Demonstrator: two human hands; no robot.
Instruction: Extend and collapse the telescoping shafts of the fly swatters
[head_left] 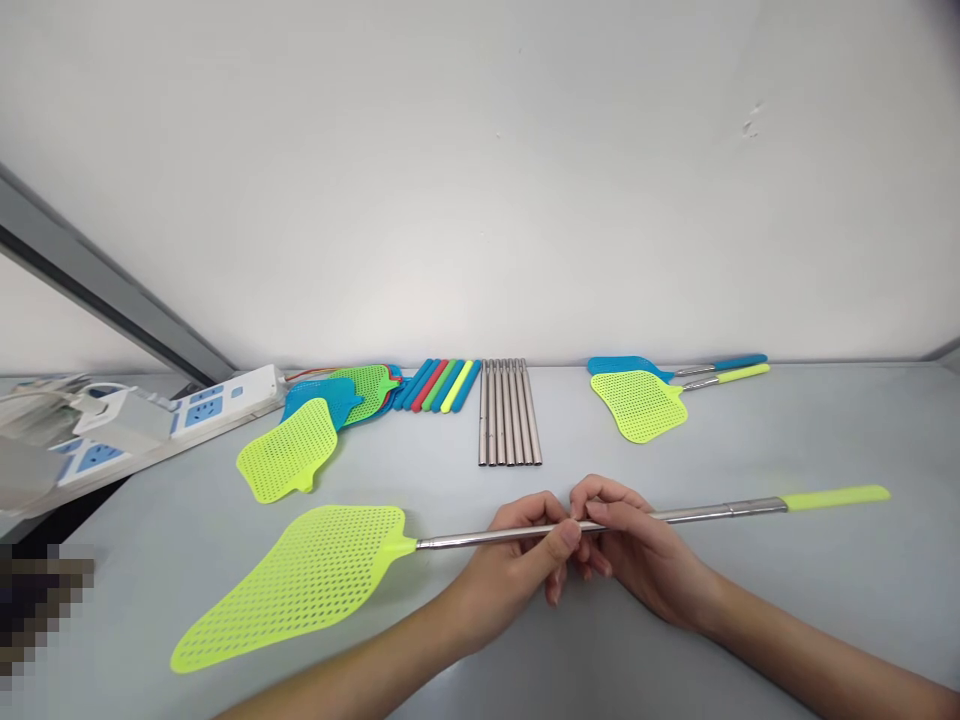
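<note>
Both my hands hold a yellow-green fly swatter [322,560] by its extended metal rod, above the grey table. My left hand [517,560] wraps round the rod with the thumb on top. Close beside it, my right hand [637,545] pinches the same rod near its middle. The perforated swatter head points left, and the yellow-green handle [836,498] points right. Behind my hands, several metal rods [510,415] lie in a row, with several coloured handles [439,385] to their left.
Loose swatter heads, one yellow-green [289,450] and one blue [322,395] among them, overlap at the left. White power strips [225,395] run along the left side. At the back right lie a yellow-green swatter [641,405] and a blue swatter [626,368]. A white wall [480,200] stands behind.
</note>
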